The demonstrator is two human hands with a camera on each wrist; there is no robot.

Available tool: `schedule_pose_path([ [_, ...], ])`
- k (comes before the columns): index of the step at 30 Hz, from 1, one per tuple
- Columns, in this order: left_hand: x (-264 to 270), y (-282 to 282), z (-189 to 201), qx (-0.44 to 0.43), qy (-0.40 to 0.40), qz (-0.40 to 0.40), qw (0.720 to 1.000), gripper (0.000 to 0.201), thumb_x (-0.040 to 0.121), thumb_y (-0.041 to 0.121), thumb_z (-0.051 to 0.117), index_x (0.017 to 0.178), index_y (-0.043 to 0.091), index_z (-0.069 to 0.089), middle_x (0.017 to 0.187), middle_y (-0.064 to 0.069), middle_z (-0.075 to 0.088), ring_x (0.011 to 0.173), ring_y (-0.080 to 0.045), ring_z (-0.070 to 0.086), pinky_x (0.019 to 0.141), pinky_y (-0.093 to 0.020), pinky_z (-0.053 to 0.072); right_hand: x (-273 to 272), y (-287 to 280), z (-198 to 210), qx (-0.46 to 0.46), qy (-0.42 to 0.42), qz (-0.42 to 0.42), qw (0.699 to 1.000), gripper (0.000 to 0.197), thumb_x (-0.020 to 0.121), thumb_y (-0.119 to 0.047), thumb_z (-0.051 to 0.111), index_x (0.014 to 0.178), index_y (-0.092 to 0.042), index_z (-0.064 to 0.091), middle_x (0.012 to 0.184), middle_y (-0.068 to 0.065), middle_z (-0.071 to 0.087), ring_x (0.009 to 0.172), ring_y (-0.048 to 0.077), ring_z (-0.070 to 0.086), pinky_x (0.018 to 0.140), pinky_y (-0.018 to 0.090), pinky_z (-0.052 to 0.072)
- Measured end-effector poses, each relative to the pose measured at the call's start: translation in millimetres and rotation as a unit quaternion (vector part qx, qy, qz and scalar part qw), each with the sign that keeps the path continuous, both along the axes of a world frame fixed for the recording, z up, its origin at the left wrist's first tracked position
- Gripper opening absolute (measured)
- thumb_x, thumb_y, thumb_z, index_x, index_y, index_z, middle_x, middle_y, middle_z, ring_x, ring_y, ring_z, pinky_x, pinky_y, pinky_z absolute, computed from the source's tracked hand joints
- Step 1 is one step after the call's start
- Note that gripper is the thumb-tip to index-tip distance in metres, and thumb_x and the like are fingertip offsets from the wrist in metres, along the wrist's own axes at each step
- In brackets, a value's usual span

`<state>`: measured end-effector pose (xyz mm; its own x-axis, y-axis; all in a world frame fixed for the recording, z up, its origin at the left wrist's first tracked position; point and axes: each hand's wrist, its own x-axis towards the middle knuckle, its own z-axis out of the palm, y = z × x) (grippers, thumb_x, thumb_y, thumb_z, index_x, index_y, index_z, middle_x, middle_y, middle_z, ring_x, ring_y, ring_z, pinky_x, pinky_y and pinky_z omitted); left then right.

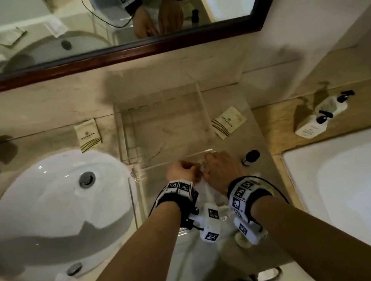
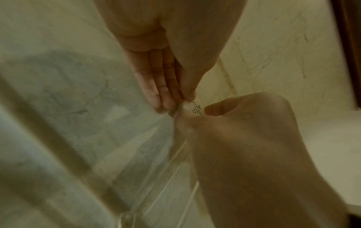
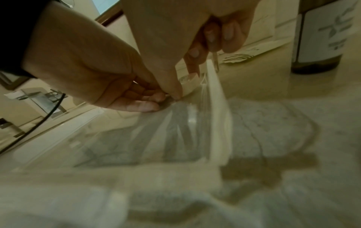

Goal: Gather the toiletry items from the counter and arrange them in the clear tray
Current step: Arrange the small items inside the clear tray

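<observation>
Head view: left hand (image 1: pixel 180 172) and right hand (image 1: pixel 222 171) meet at 6 o'clock of the clear tray (image 1: pixel 130 133), both pinching a clear plastic packet (image 1: pixel 201 170). Beige sachet (image 1: pixel 229 121) just beside the tray at 3 o'clock; second sachet (image 1: pixel 88 134) at 9 o'clock. Dark-capped bottle (image 1: pixel 250 156) at 3 o'clock of the right hand.

Left wrist view: fingertips (image 2: pixel 156 100) nip the packet edge (image 2: pixel 195 108), blurred.

Right wrist view: thumb and fingers (image 3: pixel 195 52) pinch the packet's top.

Bare forearms, black wrist straps (image 1: pixel 174 197) carrying white blocks with black square fiducial markers, white marker-tagged camera units (image 1: pixel 210 225) beneath, thin black cable (image 1: pixel 277 191).
</observation>
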<state>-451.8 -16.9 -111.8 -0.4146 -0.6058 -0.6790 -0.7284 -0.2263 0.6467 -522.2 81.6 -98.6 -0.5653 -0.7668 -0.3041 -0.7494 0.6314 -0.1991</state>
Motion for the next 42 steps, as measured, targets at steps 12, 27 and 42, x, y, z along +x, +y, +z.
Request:
schedule_pose_path([
  [12, -7.4, 4.2, -1.7, 0.032, 0.011, 0.036, 0.999, 0.011, 0.083, 0.017, 0.07, 0.08, 0.007, 0.072, 0.079, -0.014, 0.075, 0.067, -0.023, 0.07, 0.071, -0.03, 0.06, 3.0, 2.7, -1.4, -0.02, 0.027, -0.069, 0.997, 0.027, 0.095, -0.024, 0.042, 0.118, -0.01, 0.047, 0.108, 0.009, 0.065, 0.1, 0.028, 0.06, 0.073, 0.036, 0.046],
  [27, 69.6, 30.7, 33.1, 0.1, 0.065, -0.024, 0.993, 0.009, 0.094, 0.012, 0.057, 0.098, 0.004, 0.059, 0.073, -0.009, 0.062, 0.061, -0.021, 0.06, 0.063, -0.035, 0.055, 54.0, 78.9, 31.5, -0.067, -0.073, -0.217, 0.971, 0.033, 0.087, -0.035, 0.06, 0.114, -0.02, 0.048, 0.085, 0.001, 0.059, 0.088, 0.028, 0.063, 0.069, 0.032, 0.047],
  [42, 127.4, 131.1, -3.4, 0.111, 0.022, -0.075, 0.991, 0.008, 0.079, 0.014, 0.072, 0.082, 0.007, 0.071, 0.069, -0.017, 0.069, 0.059, -0.024, 0.061, 0.066, -0.038, 0.056, 119.2, 171.4, 15.9, 0.032, -0.153, -0.189, 0.969, 0.044, 0.079, -0.043, 0.061, 0.114, -0.021, 0.048, 0.11, 0.006, 0.064, 0.098, 0.029, 0.061, 0.082, 0.039, 0.051],
])
